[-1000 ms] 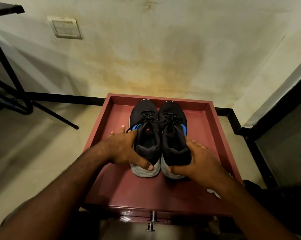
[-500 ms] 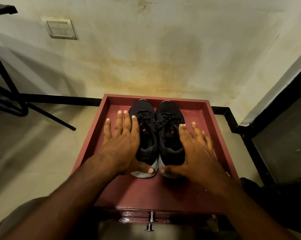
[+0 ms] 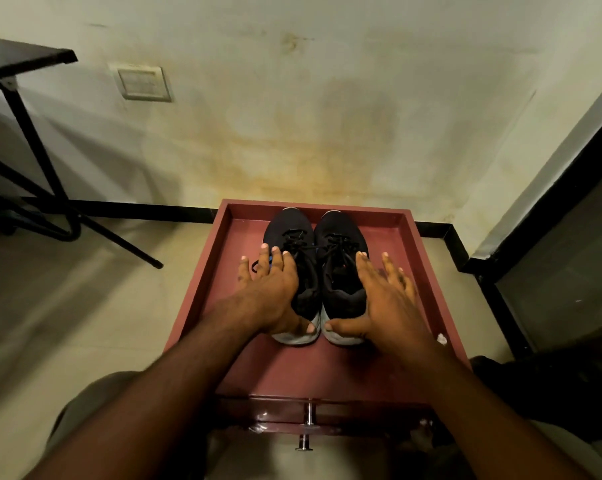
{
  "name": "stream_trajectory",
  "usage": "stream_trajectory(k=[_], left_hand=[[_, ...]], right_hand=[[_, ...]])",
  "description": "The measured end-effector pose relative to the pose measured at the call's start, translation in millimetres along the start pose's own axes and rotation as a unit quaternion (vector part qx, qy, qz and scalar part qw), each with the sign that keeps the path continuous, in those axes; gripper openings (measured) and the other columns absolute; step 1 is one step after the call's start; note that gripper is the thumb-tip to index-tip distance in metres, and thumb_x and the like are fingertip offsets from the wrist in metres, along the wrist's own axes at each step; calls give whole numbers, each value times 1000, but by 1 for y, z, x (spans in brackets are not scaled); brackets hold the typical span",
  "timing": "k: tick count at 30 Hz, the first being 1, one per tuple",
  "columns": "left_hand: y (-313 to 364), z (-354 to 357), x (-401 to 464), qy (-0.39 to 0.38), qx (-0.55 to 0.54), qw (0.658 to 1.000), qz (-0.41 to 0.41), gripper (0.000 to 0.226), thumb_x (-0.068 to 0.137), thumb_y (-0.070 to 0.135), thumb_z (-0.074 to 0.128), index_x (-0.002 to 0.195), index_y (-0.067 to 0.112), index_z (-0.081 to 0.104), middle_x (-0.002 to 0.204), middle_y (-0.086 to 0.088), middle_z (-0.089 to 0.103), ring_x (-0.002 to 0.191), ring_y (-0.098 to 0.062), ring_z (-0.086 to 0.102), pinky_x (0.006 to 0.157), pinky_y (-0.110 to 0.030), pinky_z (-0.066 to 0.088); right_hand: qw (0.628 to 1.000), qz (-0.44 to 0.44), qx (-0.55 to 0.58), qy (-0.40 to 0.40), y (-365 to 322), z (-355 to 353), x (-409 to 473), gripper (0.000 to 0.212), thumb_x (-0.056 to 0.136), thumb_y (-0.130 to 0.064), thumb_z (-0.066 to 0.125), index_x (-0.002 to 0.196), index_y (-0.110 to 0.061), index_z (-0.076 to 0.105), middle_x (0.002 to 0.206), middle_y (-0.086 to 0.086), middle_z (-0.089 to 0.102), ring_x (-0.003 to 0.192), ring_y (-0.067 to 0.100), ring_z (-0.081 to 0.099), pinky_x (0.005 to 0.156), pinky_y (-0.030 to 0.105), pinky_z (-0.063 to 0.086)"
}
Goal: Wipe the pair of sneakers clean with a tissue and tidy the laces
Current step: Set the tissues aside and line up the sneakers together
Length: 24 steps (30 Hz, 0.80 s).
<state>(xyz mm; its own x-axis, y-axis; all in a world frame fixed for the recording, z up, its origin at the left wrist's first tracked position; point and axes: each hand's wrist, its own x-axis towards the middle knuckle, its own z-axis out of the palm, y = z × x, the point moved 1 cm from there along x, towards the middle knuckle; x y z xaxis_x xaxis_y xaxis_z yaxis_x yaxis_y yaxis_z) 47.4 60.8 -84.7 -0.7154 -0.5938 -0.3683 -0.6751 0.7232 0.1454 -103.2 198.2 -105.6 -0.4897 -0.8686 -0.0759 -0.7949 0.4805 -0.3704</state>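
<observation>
Two black sneakers with pale soles stand side by side, toes toward the wall, on a dark red rimmed table top [image 3: 362, 368]. The left sneaker [image 3: 289, 230] and the right sneaker [image 3: 341, 233] touch each other, laces dark and loosely tied. My left hand [image 3: 272, 292] lies flat against the left shoe's outer side, fingers straight, thumb at the heel. My right hand [image 3: 386, 299] presses the right shoe's outer side the same way, thumb at its heel. A small white scrap of tissue [image 3: 441, 339] lies at the table's right edge.
A stained wall rises just behind the table. A black metal table frame [image 3: 26, 140] stands at the left. A dark panel [image 3: 562, 258] runs along the right. A drawer knob [image 3: 306, 417] juts from the table's front.
My fingers went from curled round the heels to straight along the shoes' sides. The shoes slid a little toward the wall, and the camera tilted up slightly.
</observation>
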Motion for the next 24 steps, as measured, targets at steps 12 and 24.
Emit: stream_trajectory(k=[12, 24], left_hand=[[-27, 23, -18, 150, -146, 975, 71, 120, 65, 80, 73, 154, 14, 30, 149, -9, 49, 137, -28, 49, 111, -46, 47], [-10, 13, -7, 159, -77, 981, 83, 102, 92, 71, 47, 162, 3, 15, 167, -21, 23, 155, -30, 26, 121, -46, 34]], right_hand=[[996, -10, 70, 53, -5, -7, -35, 126, 75, -77, 71, 166, -15, 8, 174, 6, 6, 161, 22, 6, 130, 48, 16], [998, -38, 40, 42, 5, 12, -2, 112, 80, -77, 54, 166, -22, 9, 173, 6, 17, 158, 24, 24, 124, 43, 32]])
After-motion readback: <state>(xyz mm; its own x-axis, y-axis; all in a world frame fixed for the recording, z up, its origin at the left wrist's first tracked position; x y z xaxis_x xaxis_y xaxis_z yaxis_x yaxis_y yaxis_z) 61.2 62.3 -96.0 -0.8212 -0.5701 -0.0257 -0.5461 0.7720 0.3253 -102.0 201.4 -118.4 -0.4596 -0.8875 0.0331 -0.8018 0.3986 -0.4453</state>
